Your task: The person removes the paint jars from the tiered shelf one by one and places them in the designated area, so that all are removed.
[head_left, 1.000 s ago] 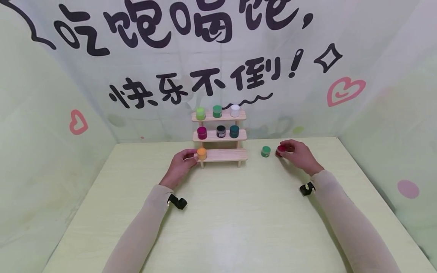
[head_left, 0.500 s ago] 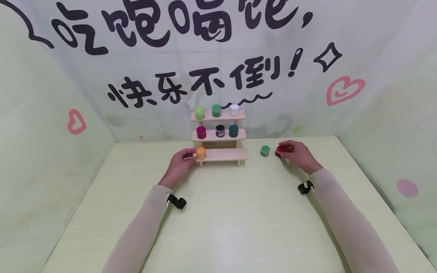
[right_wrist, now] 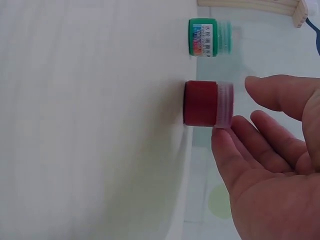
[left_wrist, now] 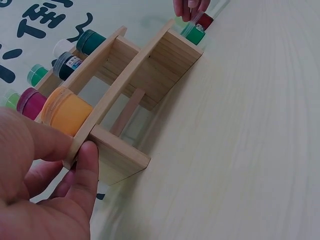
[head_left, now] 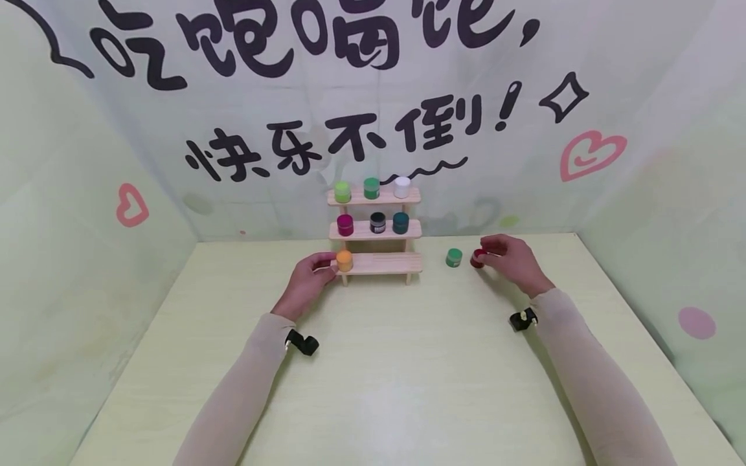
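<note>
My left hand [head_left: 310,279] pinches the left end of the lowest tier of a wooden three-tier shelf [head_left: 384,262]. Right beside those fingers, an orange paint jar [left_wrist: 67,112] stands on that tier. At the right, my right hand [head_left: 513,262] is around a red paint jar [right_wrist: 201,103] standing on the table. Its thumb is apart from the jar in the right wrist view, and one fingertip meets or nearly meets the clear lid. A green paint jar [head_left: 454,257] stands between the red one and the shelf.
Magenta [head_left: 345,225], black [head_left: 377,222] and teal [head_left: 400,223] jars occupy the middle tier. Light green [head_left: 342,192], green [head_left: 371,188] and white [head_left: 402,188] jars line the top one. A printed cloth [head_left: 280,213] hangs behind the pale table [head_left: 373,362].
The right hand's fingers have loosened and lifted slightly off the red paint jar, which stays in place. My left hand keeps its hold on the shelf.
</note>
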Motion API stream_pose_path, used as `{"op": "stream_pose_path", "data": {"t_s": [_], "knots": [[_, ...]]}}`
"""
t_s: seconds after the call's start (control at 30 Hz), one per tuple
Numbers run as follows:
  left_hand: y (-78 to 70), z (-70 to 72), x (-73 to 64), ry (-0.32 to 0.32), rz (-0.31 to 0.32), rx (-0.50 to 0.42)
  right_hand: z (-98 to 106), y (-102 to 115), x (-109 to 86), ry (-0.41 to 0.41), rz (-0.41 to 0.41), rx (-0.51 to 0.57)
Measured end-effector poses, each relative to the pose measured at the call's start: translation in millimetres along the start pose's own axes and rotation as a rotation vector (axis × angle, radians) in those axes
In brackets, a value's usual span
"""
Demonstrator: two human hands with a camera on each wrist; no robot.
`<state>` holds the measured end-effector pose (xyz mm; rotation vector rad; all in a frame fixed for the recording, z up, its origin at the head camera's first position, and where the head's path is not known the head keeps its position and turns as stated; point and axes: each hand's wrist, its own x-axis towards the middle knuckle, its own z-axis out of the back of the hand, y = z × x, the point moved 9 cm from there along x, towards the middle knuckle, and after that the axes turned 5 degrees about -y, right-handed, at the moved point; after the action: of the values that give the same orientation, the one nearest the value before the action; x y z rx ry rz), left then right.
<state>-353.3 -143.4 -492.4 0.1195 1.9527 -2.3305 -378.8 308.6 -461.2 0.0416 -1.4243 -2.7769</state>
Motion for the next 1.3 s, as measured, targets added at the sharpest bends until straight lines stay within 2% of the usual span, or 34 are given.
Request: {"op": "stream_pose_path", "data": {"t_s": [0.2, 0.47, 0.7, 0.9, 1.07, 1.3], "knots": [[-1.6, -2.2, 3.4, -0.002, 0.022, -0.002, 9.2, 13.4, -6.5, -0.089, 0.009, 0.036], [-0.1, -2.0, 3.1, 0.002, 0.013, 0.008, 0.4, 31.7, -11.3, -0.153, 0.066, 0.056], [-0.9, -1.2, 1.4, 0.002, -0.004, 0.004, -16.7, 54.1, -13.6, -0.142, 0.148, 0.136], [-1.4, -1.3, -0.1, 0.003, -0.006, -0.010, -28.3, 70.9, -13.8, -0.155, 0.201, 0.123], [0.8, -0.1, 0.3, -0.004, 0.024, -0.022, -43.9, 88.7, -16.1, -0.121, 0.234, 0.117], [1.4, 1.1, 0.3, -0.005, 0.033, -0.032, -68.9, 110.4, -18.7, -0.075, 0.269, 0.116]]}}
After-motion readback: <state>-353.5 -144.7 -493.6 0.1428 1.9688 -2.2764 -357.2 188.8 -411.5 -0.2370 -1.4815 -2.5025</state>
